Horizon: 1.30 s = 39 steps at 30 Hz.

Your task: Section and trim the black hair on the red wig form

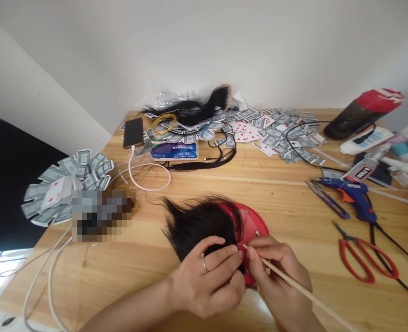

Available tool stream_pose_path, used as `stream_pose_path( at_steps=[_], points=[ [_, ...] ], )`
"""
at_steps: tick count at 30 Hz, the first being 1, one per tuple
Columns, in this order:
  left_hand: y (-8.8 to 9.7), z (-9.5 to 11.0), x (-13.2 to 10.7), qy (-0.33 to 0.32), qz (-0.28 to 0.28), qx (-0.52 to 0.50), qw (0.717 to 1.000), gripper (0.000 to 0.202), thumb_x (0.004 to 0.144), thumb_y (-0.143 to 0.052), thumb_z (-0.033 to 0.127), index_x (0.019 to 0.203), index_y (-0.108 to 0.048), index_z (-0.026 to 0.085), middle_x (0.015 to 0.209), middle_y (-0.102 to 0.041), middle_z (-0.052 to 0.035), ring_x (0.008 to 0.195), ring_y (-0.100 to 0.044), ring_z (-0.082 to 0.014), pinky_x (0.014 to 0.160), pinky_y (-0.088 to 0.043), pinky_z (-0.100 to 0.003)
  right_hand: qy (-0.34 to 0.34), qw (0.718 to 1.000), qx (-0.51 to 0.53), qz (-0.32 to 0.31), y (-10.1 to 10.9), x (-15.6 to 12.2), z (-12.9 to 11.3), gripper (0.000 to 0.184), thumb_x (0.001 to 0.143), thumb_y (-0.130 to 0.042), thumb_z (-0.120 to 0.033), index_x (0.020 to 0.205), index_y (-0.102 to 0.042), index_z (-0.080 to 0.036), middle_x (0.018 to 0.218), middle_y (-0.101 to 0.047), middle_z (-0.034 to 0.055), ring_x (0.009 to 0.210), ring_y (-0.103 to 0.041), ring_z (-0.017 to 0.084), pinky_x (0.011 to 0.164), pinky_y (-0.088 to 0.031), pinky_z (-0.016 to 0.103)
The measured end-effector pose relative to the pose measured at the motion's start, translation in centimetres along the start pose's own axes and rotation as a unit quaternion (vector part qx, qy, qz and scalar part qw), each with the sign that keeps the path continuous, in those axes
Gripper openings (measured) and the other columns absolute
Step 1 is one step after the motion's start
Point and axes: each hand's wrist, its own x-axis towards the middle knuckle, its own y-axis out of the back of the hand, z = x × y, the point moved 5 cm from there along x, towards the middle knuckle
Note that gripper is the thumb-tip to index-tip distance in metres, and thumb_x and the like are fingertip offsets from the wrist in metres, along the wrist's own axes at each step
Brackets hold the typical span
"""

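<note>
Head view: you look down on a wooden table [197,184]
Left hand: your left hand [207,276] presses curled fingers, one ringed, onto the black hair [197,223] lying over the red disc [254,230] at the table's near edge
Right hand: your right hand [276,267] pinches a thin wooden stick [304,290], its tip at the hair's edge
Writing: blue packet [174,151] has print too small to read; glue tube [361,171] label is illegible
Playing cards: playing cards [259,129] show red hearts
Tools: blue glue gun [356,193] and red scissors [363,256] lie well to your right
</note>
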Motion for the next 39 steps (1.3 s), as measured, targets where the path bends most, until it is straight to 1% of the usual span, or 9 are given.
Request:
stream_pose_path(
  at_steps=[3, 7, 10, 15, 22, 28, 33, 37, 39],
  points=[
    [0.0, 0.0, 0.0, 0.000, -0.001, -0.002, 1.000, 0.020, 0.091, -0.051, 0.009, 0.076, -0.063, 0.014, 0.084, -0.078, -0.0096, 0.092, -0.072, -0.0182, 0.090, -0.059, -0.038, 0.000, 1.000, 0.008, -0.010, -0.1, 0.1, -0.2, 0.014, 0.089, -0.063, -0.012, 0.084, -0.056, -0.024, 0.077, -0.070, 0.0000, 0.059, -0.067, 0.012, 0.050, -0.053, 0.020],
    [0.1, 0.0, 0.1, -0.001, -0.002, -0.004, 1.000, 0.023, 0.092, -0.049, 0.008, 0.075, -0.063, 0.014, 0.083, -0.079, -0.0102, 0.091, -0.073, -0.0186, 0.089, -0.060, -0.038, 0.004, 1.000, -0.006, -0.025, -0.1, 0.4, -0.6, 0.017, 0.089, -0.062, -0.009, 0.084, -0.056, -0.024, 0.077, -0.070, -0.0007, 0.061, -0.068, 0.012, 0.053, -0.054, 0.020],
    [0.2, 0.0, 0.3, 0.000, -0.006, -0.003, 1.000, 0.025, 0.093, -0.047, 0.008, 0.075, -0.063, 0.014, 0.083, -0.079, -0.0098, 0.090, -0.074, -0.0184, 0.089, -0.060, -0.038, 0.003, 0.999, -0.023, -0.032, -0.1, 0.5, -0.8, 0.016, 0.090, -0.061, -0.010, 0.084, -0.057, -0.024, 0.078, -0.070, -0.0016, 0.061, -0.067, 0.012, 0.054, -0.052, 0.020],
    [0.3, 0.0, 0.3, -0.002, -0.007, 0.000, 1.000, 0.026, 0.094, -0.047, 0.009, 0.074, -0.063, 0.014, 0.083, -0.079, -0.0088, 0.089, -0.074, -0.0176, 0.090, -0.060, -0.037, -0.004, 0.999, -0.021, -0.041, -0.1, 0.4, -0.8, 0.014, 0.092, -0.060, -0.013, 0.086, -0.057, -0.025, 0.079, -0.069, -0.0014, 0.063, -0.067, 0.012, 0.055, -0.050, 0.021],
    [0.1, 0.0, 0.0, 0.000, -0.017, -0.003, 1.000, 0.022, 0.091, -0.050, 0.007, 0.075, -0.063, 0.014, 0.086, -0.078, -0.0099, 0.093, -0.073, -0.0185, 0.090, -0.060, -0.038, 0.003, 0.999, -0.034, -0.033, -0.3, 0.5, -1.1, 0.013, 0.095, -0.059, -0.015, 0.084, -0.058, -0.024, 0.077, -0.070, 0.0001, 0.061, -0.068, 0.013, 0.054, -0.051, 0.023],
    [0.1, -0.1, 0.0, 0.001, -0.013, -0.010, 1.000, 0.020, 0.090, -0.050, 0.007, 0.075, -0.063, 0.013, 0.086, -0.078, -0.0110, 0.093, -0.073, -0.0190, 0.090, -0.059, -0.039, 0.023, 0.997, -0.067, -0.025, -0.4, 0.7, -1.3, 0.023, 0.096, -0.056, -0.019, 0.073, -0.057, -0.024, 0.070, -0.070, 0.0002, 0.058, -0.068, 0.014, 0.054, -0.051, 0.023],
    [0.0, 0.0, 0.0, 0.000, -0.017, -0.009, 1.000, 0.021, 0.090, -0.050, 0.006, 0.075, -0.063, 0.012, 0.086, -0.078, -0.0115, 0.093, -0.073, -0.0195, 0.089, -0.060, -0.039, 0.017, 0.997, -0.065, -0.038, -0.3, 0.9, -1.5, 0.021, 0.096, -0.056, -0.018, 0.076, -0.059, -0.024, 0.072, -0.071, 0.0001, 0.058, -0.068, 0.014, 0.054, -0.051, 0.023],
    [0.0, 0.0, -0.1, -0.002, -0.012, -0.007, 1.000, 0.021, 0.091, -0.050, 0.007, 0.075, -0.063, 0.013, 0.086, -0.078, -0.0116, 0.093, -0.072, -0.0196, 0.088, -0.060, -0.039, 0.019, 0.994, -0.090, -0.056, -0.4, 1.2, -1.9, 0.029, 0.099, -0.052, -0.021, 0.071, -0.061, -0.024, 0.068, -0.070, 0.0013, 0.057, -0.067, 0.015, 0.057, -0.053, 0.025],
    [0.0, 0.0, -0.1, -0.002, -0.009, -0.006, 1.000, 0.022, 0.091, -0.049, 0.007, 0.075, -0.063, 0.013, 0.084, -0.077, -0.0110, 0.093, -0.072, -0.0195, 0.088, -0.060, -0.039, 0.024, 0.992, -0.102, -0.070, -0.5, 1.3, -1.9, 0.032, 0.098, -0.051, -0.021, 0.069, -0.063, -0.024, 0.067, -0.069, 0.0014, 0.058, -0.068, 0.015, 0.055, -0.053, 0.024]
  ],
)
